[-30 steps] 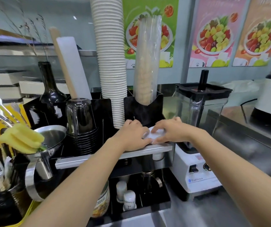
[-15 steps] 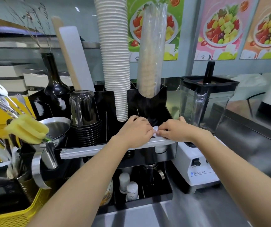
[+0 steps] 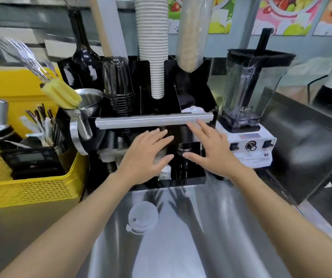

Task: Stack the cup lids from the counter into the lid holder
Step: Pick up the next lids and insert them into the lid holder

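One translucent white cup lid [image 3: 142,217] lies flat on the steel counter [image 3: 211,237]. White lids [image 3: 192,109] sit stacked in the black lid holder's [image 3: 197,87] right-hand compartment.

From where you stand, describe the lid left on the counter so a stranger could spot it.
Start at the black cup organiser behind the steel counter. Come forward past both open hands to the bare steel: the lid lies flat there, alone. It is round, translucent white, with a small tab at its edge.

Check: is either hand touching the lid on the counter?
Apart. The head view shows both hands, left and right, open and spread up by the organizer; bare steel separates them from the lid.
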A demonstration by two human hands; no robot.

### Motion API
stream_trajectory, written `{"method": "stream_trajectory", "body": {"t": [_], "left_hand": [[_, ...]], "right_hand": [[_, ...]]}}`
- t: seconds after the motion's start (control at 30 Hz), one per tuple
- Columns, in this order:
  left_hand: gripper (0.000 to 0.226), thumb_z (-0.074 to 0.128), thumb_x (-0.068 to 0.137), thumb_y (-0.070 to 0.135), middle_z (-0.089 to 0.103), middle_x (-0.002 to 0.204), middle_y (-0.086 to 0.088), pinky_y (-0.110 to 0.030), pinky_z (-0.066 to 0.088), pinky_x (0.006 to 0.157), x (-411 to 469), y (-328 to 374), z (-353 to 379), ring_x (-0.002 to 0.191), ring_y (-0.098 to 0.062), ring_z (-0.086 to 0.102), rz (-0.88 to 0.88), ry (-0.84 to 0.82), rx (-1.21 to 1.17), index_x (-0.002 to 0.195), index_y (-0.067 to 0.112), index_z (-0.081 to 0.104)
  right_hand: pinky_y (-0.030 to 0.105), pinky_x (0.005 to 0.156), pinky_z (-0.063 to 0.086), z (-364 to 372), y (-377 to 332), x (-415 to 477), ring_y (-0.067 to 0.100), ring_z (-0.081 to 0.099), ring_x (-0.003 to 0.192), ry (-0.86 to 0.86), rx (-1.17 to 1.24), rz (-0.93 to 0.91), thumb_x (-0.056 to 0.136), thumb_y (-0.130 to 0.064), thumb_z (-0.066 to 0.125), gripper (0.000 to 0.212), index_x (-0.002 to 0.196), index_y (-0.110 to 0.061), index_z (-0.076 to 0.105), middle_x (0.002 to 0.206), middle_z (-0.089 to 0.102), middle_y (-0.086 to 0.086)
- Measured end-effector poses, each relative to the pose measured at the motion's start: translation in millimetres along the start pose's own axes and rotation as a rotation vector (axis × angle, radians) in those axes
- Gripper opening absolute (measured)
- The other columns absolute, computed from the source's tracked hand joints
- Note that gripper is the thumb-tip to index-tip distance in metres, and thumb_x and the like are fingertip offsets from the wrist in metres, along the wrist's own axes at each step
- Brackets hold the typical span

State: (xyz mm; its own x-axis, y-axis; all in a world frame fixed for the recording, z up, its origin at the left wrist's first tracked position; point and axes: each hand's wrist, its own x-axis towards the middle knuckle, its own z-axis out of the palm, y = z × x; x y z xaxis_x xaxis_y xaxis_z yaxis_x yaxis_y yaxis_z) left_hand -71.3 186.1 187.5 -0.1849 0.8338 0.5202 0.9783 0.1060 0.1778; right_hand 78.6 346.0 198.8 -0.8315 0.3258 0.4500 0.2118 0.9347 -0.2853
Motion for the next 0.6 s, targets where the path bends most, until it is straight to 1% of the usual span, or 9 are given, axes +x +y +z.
{"method": "stream_trajectory", "body": {"t": [0.03, 0.1, 0.17, 0.2, 0.3, 0.4, 0.47, 0.53, 0.6], "left_hand": [[0.057, 0.035, 0.085, 0.054, 0.042, 0.143, -0.002, -0.026, 0.007, 0.11, -14, 2, 1, 0.135, -0.017, 0.029, -0.024, -0.009, -0.016, 0.133, 0.024, 0.043], [0.058, 0.034, 0.085, 0.056, 0.04, 0.145, 0.001, -0.028, 0.008, 0.111, -44, 4, 6, 0.136, -0.015, 0.027, -0.091, -0.031, -0.05, 0.134, 0.025, 0.041], [0.06, 0.034, 0.084, 0.057, 0.04, 0.144, 0.003, -0.033, 0.013, 0.112, -73, 7, 13, 0.136, -0.014, 0.027, -0.161, -0.063, -0.102, 0.134, 0.026, 0.041], [0.062, 0.034, 0.083, 0.059, 0.04, 0.144, 0.003, -0.034, 0.015, 0.112, -86, 10, 17, 0.136, -0.014, 0.027, -0.19, -0.087, -0.131, 0.135, 0.025, 0.041], [0.067, 0.033, 0.079, 0.064, 0.039, 0.144, 0.007, -0.03, 0.013, 0.111, -129, 20, 31, 0.136, -0.012, 0.026, -0.287, -0.237, -0.241, 0.135, 0.028, 0.038], [0.065, 0.041, 0.079, 0.064, 0.04, 0.144, 0.007, -0.038, 0.021, 0.112, -169, 27, 37, 0.133, -0.013, 0.031, -0.364, -0.408, -0.368, 0.135, 0.031, 0.035], [0.069, 0.045, 0.077, 0.065, 0.044, 0.141, 0.005, -0.037, 0.026, 0.109, -191, 33, 34, 0.129, -0.013, 0.036, -0.382, -0.511, -0.439, 0.135, 0.03, 0.036], [0.068, 0.05, 0.075, 0.062, 0.049, 0.135, 0.004, -0.031, 0.028, 0.103, -210, 39, 28, 0.122, -0.011, 0.04, -0.385, -0.587, -0.483, 0.133, 0.029, 0.038], [0.066, 0.052, 0.075, 0.062, 0.047, 0.131, 0.012, -0.03, 0.028, 0.102, -231, 44, 24, 0.118, -0.006, 0.039, -0.391, -0.639, -0.515, 0.132, 0.034, 0.036]], "right_hand": [[0.035, 0.105, 0.014, 7, -7, -12, 0.02, 0.022, 0.138, -0.006, -0.001, -0.003, 0.076, -0.064, 0.043, 0.078, 0.144, -0.034, 0.018, 0.154, 0.021, 0.008], [0.038, 0.107, 0.014, 22, -21, -35, 0.02, 0.02, 0.139, -0.079, 0.07, 0.019, 0.077, -0.064, 0.045, 0.079, 0.144, -0.034, 0.016, 0.155, 0.019, 0.006], [0.041, 0.11, 0.014, 41, -33, -57, 0.018, 0.016, 0.141, -0.224, 0.168, 0.055, 0.077, -0.062, 0.05, 0.081, 0.144, -0.035, 0.014, 0.156, 0.016, 0.001], [0.039, 0.11, 0.013, 51, -39, -68, 0.017, 0.014, 0.142, -0.295, 0.206, 0.071, 0.078, -0.061, 0.054, 0.082, 0.144, -0.035, 0.013, 0.156, 0.014, -0.001], [0.03, 0.106, 0.005, 77, -59, -107, 0.013, 0.005, 0.143, -0.495, 0.321, 0.083, 0.078, -0.056, 0.06, 0.088, 0.145, -0.035, 0.006, 0.157, 0.006, -0.005], [0.034, 0.112, 0.005, 98, -77, -139, 0.011, 0.002, 0.142, -0.698, 0.348, 0.031, 0.073, -0.058, 0.065, 0.1, 0.145, -0.034, -0.002, 0.157, 0.004, -0.005], [0.039, 0.115, 0.01, 108, -88, -157, 0.011, 0.01, 0.141, -0.796, 0.359, -0.006, 0.069, -0.061, 0.066, 0.103, 0.144, -0.036, 0.002, 0.157, 0.01, -0.007], [0.042, 0.112, 0.021, 114, -98, -171, 0.011, 0.026, 0.133, -0.84, 0.373, -0.045, 0.065, -0.062, 0.069, 0.099, 0.141, -0.035, 0.012, 0.15, 0.026, -0.011], [0.038, 0.105, 0.026, 116, -107, -181, 0.01, 0.036, 0.123, -0.857, 0.397, -0.062, 0.065, -0.055, 0.073, 0.09, 0.135, -0.035, 0.021, 0.139, 0.039, -0.014]]}}
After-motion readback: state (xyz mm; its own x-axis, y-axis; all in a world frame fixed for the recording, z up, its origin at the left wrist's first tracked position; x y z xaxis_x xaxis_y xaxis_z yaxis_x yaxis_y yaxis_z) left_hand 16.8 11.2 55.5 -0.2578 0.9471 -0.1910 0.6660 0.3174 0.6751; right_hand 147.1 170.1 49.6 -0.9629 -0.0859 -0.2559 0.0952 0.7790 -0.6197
